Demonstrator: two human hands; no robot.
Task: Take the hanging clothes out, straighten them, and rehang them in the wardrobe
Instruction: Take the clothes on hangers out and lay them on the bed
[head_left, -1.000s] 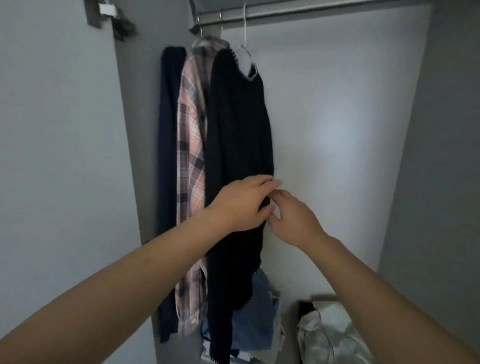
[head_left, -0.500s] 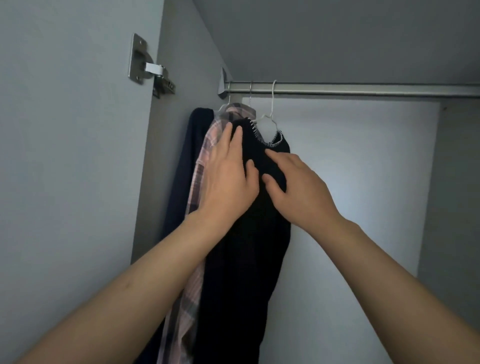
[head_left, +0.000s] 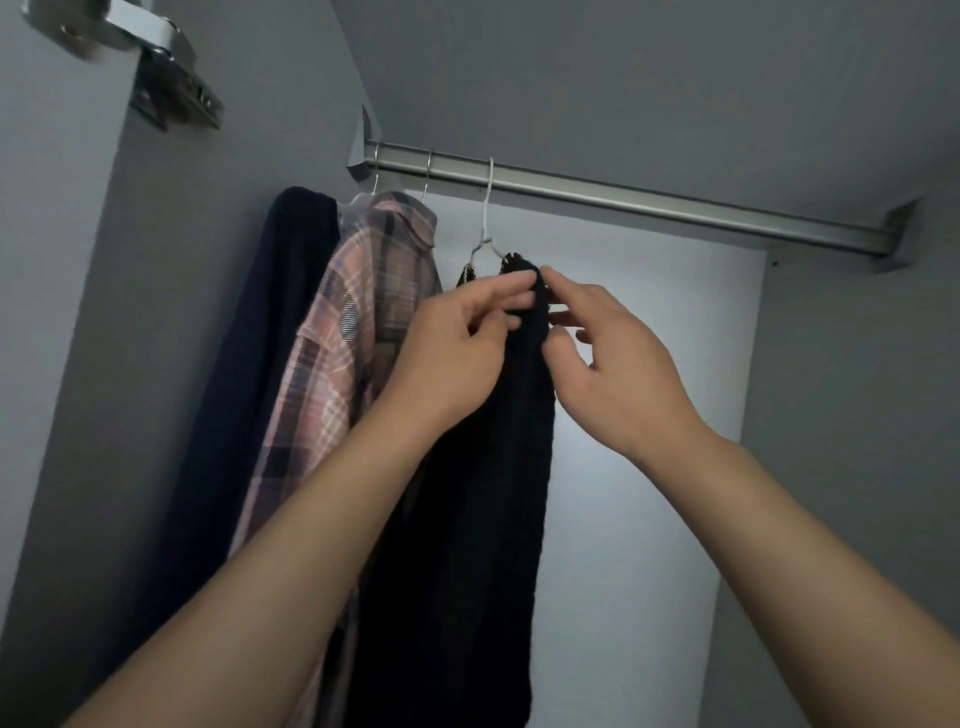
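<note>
A black knit garment (head_left: 483, 499) hangs from a thin white wire hanger (head_left: 485, 228) on the metal rail (head_left: 649, 200). My left hand (head_left: 457, 353) pinches the garment's shoulder from the left, just below the hanger. My right hand (head_left: 613, 364) grips the same shoulder fold from the right, fingers touching the knit. To the left hang a pink plaid shirt (head_left: 337, 364) and a dark navy garment (head_left: 260, 353), each on its own hanger.
The open wardrobe door with a metal hinge (head_left: 161, 67) stands at the left. The rail's right bracket (head_left: 893, 239) meets the right side wall. A long stretch of rail to the right of the black garment carries no hangers.
Both hands have risen from the garment's chest to its shoulder at the hanger and now pinch the knit. The view has tilted further upward.
</note>
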